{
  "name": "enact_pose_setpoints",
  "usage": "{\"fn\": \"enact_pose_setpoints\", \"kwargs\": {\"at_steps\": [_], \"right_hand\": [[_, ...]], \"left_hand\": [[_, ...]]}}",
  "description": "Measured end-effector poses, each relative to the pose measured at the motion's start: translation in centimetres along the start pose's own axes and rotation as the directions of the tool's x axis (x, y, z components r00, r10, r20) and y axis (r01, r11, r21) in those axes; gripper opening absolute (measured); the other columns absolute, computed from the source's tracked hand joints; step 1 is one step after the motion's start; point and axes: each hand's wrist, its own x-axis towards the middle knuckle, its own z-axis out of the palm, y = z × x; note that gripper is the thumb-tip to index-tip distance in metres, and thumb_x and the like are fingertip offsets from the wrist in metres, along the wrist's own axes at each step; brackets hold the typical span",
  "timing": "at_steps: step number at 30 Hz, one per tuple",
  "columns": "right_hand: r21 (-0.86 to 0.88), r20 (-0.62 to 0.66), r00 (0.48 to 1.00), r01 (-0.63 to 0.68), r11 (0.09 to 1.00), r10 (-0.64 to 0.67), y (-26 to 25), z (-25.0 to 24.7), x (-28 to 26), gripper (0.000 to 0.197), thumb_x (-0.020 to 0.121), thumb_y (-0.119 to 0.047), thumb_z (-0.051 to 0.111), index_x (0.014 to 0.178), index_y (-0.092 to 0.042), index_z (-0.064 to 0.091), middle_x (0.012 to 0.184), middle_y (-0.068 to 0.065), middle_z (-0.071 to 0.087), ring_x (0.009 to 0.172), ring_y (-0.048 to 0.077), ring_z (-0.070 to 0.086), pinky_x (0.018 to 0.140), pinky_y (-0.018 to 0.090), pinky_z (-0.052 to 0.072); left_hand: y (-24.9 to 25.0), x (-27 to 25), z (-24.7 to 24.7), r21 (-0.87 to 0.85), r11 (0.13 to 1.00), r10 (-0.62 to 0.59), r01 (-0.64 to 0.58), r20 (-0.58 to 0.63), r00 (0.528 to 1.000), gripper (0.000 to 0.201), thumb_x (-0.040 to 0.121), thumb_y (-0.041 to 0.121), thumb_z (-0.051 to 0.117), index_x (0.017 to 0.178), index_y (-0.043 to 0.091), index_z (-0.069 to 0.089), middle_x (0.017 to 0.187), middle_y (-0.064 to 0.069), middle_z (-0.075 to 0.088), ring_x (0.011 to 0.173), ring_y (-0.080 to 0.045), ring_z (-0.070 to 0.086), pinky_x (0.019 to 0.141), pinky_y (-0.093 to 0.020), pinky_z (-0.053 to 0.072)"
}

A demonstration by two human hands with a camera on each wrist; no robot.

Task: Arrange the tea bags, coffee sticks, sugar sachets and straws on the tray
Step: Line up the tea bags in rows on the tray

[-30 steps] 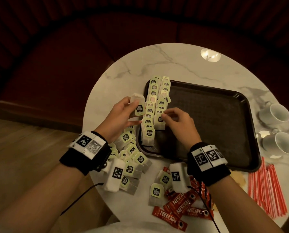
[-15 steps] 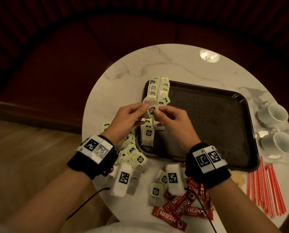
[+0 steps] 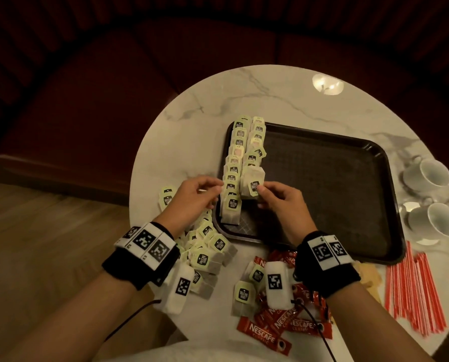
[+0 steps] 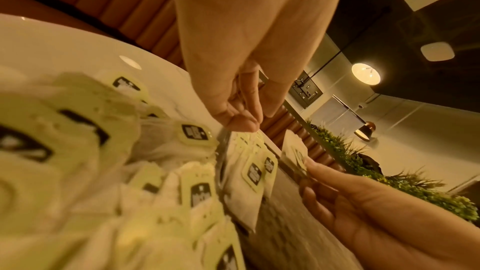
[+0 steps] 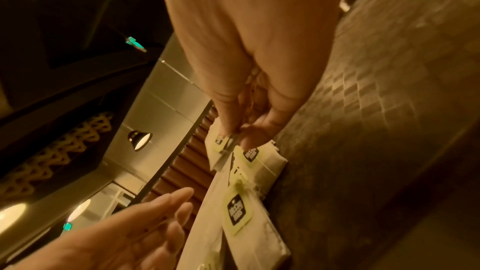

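Note:
A dark brown tray (image 3: 322,184) lies on the round marble table (image 3: 244,95). Two rows of green-tagged tea bags (image 3: 234,163) run along the tray's left edge. My right hand (image 3: 258,189) pinches one tea bag (image 3: 252,178) by its tag, just over the near end of the right row; the right wrist view shows the pinch (image 5: 237,141) on this bag (image 5: 217,155). My left hand (image 3: 217,188) hovers beside the left row with loosely curled fingers, holding nothing. A loose heap of tea bags (image 3: 207,249) lies under my left wrist. Red coffee sticks (image 3: 265,333) lie near the front edge.
Red straws (image 3: 411,291) lie at the right of the table, with a tan sachet (image 3: 372,278) beside them. Two white cups (image 3: 427,173) (image 3: 437,220) stand right of the tray. Most of the tray floor is bare. A dark sofa curves behind the table.
The tea bag passed from my left hand to my right, which now holds it alone, lower over the right row. My left hand let go and drew back to the left.

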Motion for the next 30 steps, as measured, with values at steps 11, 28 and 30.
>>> {"fn": "enact_pose_setpoints", "kwargs": {"at_steps": [11, 28, 30], "right_hand": [[0.143, 0.127, 0.990, 0.036, 0.989, -0.055, -0.7, 0.7, -0.6, 0.019, 0.094, -0.013, 0.063, 0.111, -0.011, 0.070, 0.109, 0.004, 0.074, 0.103, 0.015, 0.069, 0.089, 0.025, 0.054], [0.028, 0.049, 0.998, -0.051, 0.998, 0.050, 0.7, 0.0, -0.7, 0.020, 0.089, -0.010, 0.069, 0.109, -0.005, 0.070, 0.100, 0.009, 0.076, 0.092, 0.016, 0.072, 0.080, 0.022, 0.054], [0.073, 0.097, 0.995, -0.034, 0.997, 0.027, 0.0, 0.3, -1.1, 0.023, 0.089, -0.011, 0.069, 0.111, -0.003, 0.069, 0.103, 0.012, 0.075, 0.093, 0.017, 0.071, 0.080, 0.021, 0.055]], "left_hand": [[0.2, 0.3, 1.8, -0.093, 0.992, 0.093, -0.085, 0.084, 0.992, 0.025, 0.086, 0.004, 0.068, 0.110, 0.013, 0.069, 0.104, -0.005, 0.073, 0.096, -0.014, 0.070, 0.086, -0.026, 0.056], [0.0, 1.1, 2.0, 0.003, 0.998, 0.057, -0.058, 0.093, 0.994, 0.027, 0.086, 0.019, 0.072, 0.112, 0.016, 0.067, 0.105, 0.000, 0.070, 0.096, -0.009, 0.068, 0.090, -0.024, 0.053], [0.3, 1.0, 2.4, -0.038, 0.997, 0.067, -0.062, 0.147, 0.987, 0.029, 0.086, 0.018, 0.072, 0.114, 0.017, 0.067, 0.108, 0.000, 0.071, 0.099, -0.010, 0.068, 0.089, -0.026, 0.054]]}}
